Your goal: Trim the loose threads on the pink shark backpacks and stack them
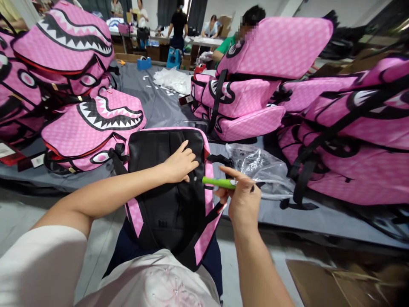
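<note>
A pink and black backpack (pixel 174 170) rests against my lap and the table edge, its black padded back panel facing up. On the upper right of that panel lies my left hand (pixel 181 163), fingers partly spread and pressing on the fabric. Over the bag's right edge, my right hand (pixel 243 194) grips a slim bright green tool (pixel 219 183) with a small light tip; its exact kind is unclear. That tip points left, close below my left fingers. Black straps with pink ends (pixel 204 243) hang toward me.
Pink shark-mouth backpacks are piled at left (pixel 94 117) and right (pixel 354 166). A clear plastic bag (pixel 258 168) lies right of my bag. Farther back are white scraps (pixel 174 81), a blue tape dispenser (pixel 143 63) and a person in a green sleeve (pixel 225 49).
</note>
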Demonstrator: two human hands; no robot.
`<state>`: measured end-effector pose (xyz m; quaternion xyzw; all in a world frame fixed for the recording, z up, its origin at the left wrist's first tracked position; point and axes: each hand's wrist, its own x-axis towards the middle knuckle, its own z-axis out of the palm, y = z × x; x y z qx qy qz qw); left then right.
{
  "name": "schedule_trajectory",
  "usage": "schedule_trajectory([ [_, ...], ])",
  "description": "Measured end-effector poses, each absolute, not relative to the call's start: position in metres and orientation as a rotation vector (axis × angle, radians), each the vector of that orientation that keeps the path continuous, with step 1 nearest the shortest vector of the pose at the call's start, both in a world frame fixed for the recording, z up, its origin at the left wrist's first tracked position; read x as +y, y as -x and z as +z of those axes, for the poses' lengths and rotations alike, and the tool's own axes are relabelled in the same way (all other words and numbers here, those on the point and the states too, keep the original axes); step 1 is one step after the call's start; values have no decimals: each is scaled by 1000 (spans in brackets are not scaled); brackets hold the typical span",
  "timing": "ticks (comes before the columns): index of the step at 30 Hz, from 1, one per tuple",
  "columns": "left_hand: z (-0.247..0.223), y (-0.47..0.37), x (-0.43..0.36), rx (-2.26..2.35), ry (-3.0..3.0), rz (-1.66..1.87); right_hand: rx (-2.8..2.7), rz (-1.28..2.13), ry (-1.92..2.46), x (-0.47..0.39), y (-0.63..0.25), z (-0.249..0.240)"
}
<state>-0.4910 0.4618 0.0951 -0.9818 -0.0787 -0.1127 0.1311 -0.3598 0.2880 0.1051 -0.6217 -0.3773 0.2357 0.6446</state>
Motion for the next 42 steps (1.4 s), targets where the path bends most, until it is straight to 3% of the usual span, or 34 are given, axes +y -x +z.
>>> schedule_trajectory([
  [7,91,490,445,-258,2927,-396,-709,492,1443,292,362,72],
  [11,76,493,435,-300,2931,-478,-637,276,1563,293,369,58],
  [23,64,499,429,-293,2937,-544,-1061,-128,1706,307,370,40],
  [42,57,497,431,-290,2923,-633,-1097,-193,1790,316,366,42],
])
